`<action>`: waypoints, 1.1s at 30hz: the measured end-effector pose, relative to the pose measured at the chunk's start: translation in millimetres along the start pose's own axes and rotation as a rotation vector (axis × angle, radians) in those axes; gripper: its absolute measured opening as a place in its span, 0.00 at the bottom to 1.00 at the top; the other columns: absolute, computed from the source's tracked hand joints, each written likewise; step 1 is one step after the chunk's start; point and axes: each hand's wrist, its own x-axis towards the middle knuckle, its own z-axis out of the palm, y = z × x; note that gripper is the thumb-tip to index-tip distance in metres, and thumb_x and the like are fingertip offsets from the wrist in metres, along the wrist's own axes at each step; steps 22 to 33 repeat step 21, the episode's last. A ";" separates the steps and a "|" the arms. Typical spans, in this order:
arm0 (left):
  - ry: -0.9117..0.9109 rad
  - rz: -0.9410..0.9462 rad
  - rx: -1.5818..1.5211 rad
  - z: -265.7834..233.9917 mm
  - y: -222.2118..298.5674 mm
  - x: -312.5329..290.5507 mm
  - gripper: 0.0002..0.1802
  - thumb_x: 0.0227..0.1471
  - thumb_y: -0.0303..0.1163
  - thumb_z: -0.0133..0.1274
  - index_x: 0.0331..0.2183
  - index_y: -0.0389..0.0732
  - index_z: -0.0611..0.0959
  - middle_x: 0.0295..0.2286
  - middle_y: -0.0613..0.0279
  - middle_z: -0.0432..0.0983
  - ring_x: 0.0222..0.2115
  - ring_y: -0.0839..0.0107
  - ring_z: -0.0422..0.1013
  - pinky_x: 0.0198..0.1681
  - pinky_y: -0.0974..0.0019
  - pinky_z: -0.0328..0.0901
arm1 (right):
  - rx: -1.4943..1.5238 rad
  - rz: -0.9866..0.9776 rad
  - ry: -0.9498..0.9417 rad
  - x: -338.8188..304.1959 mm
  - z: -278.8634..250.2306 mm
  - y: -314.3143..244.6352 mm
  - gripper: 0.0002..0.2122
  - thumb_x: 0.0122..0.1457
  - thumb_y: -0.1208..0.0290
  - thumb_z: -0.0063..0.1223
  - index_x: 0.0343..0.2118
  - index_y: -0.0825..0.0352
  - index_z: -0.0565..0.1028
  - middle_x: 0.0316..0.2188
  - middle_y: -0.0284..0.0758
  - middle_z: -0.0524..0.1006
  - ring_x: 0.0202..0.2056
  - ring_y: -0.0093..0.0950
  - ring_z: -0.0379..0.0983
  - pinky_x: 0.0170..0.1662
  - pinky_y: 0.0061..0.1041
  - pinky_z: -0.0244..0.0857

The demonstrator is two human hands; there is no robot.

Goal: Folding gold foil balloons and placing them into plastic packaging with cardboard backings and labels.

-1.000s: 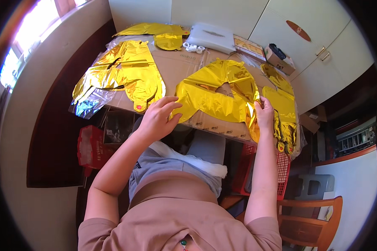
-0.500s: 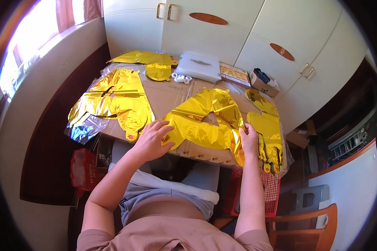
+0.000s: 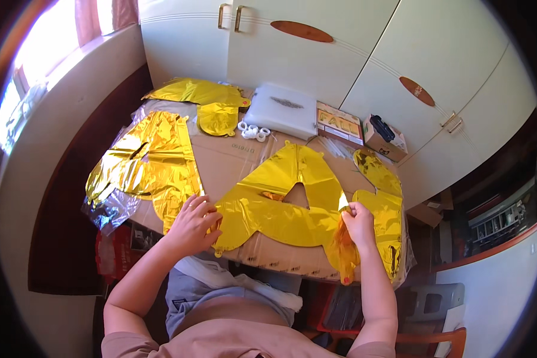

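A flat gold foil balloon (image 3: 292,224), shaped like a letter A, lies across the cardboard in front of me. My right hand (image 3: 359,223) pinches its right leg at the outer edge; the foil below that hand is crumpled and hangs toward the table's front edge. By the tip of the left leg, my left hand (image 3: 192,227) has its fingers loosely bent and spread, the thumb apart from them, touching or very close to the foil. Just beyond it lies another gold foil balloon (image 3: 155,155), wrinkled, with a slit-like hole.
More gold foil balloons lie at the back left (image 3: 191,90) and the right edge (image 3: 379,203). White ribbon rolls (image 3: 254,131), a translucent white case (image 3: 283,110), a flat printed box (image 3: 339,124) and a small carton (image 3: 385,138) line the back. Cupboards (image 3: 304,53) stand behind.
The A-shaped balloon now lies flatter and wider, its left leg drawn leftward. My left hand has moved left, and my right hand slightly down, bunching the right leg's foil.
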 end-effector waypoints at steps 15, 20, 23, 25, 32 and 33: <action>-0.132 0.093 -0.067 -16.8 -36.6 19.3 0.20 0.43 0.37 0.67 0.40 0.42 0.85 0.42 0.56 0.74 0.55 0.50 0.67 0.63 0.43 0.56 | -0.349 -0.393 -0.082 7.3 4.0 -59.4 0.18 0.55 0.69 0.62 0.49 0.67 0.78 0.51 0.41 0.74 0.51 0.44 0.69 0.57 0.39 0.64; -0.195 0.154 -0.171 -18.4 -48.8 14.4 0.20 0.46 0.40 0.66 0.41 0.43 0.84 0.49 0.54 0.73 0.58 0.48 0.63 0.65 0.42 0.54 | -0.394 -0.340 -0.088 0.9 11.1 -58.3 0.20 0.55 0.69 0.62 0.51 0.64 0.78 0.53 0.42 0.74 0.52 0.44 0.68 0.57 0.39 0.65; -0.217 0.161 -0.205 -16.1 -53.2 11.5 0.20 0.47 0.41 0.65 0.42 0.43 0.83 0.51 0.53 0.72 0.60 0.48 0.61 0.66 0.42 0.52 | -0.407 -0.326 -0.100 2.1 13.9 -56.9 0.20 0.54 0.69 0.63 0.52 0.63 0.78 0.53 0.42 0.73 0.53 0.44 0.69 0.58 0.39 0.64; -0.217 0.161 -0.205 -16.1 -53.2 11.5 0.20 0.47 0.41 0.65 0.42 0.43 0.83 0.51 0.53 0.72 0.60 0.48 0.61 0.66 0.42 0.52 | -0.407 -0.326 -0.100 2.1 13.9 -56.9 0.20 0.54 0.69 0.63 0.52 0.63 0.78 0.53 0.42 0.73 0.53 0.44 0.69 0.58 0.39 0.64; -0.217 0.161 -0.205 -16.1 -53.2 11.5 0.20 0.47 0.41 0.65 0.42 0.43 0.83 0.51 0.53 0.72 0.60 0.48 0.61 0.66 0.42 0.52 | -0.407 -0.326 -0.100 2.1 13.9 -56.9 0.20 0.54 0.69 0.63 0.52 0.63 0.78 0.53 0.42 0.73 0.53 0.44 0.69 0.58 0.39 0.64; -0.217 0.161 -0.205 -16.1 -53.2 11.5 0.20 0.47 0.41 0.65 0.42 0.43 0.83 0.51 0.53 0.72 0.60 0.48 0.61 0.66 0.42 0.52 | -0.407 -0.326 -0.100 2.1 13.9 -56.9 0.20 0.54 0.69 0.63 0.52 0.63 0.78 0.53 0.42 0.73 0.53 0.44 0.69 0.58 0.39 0.64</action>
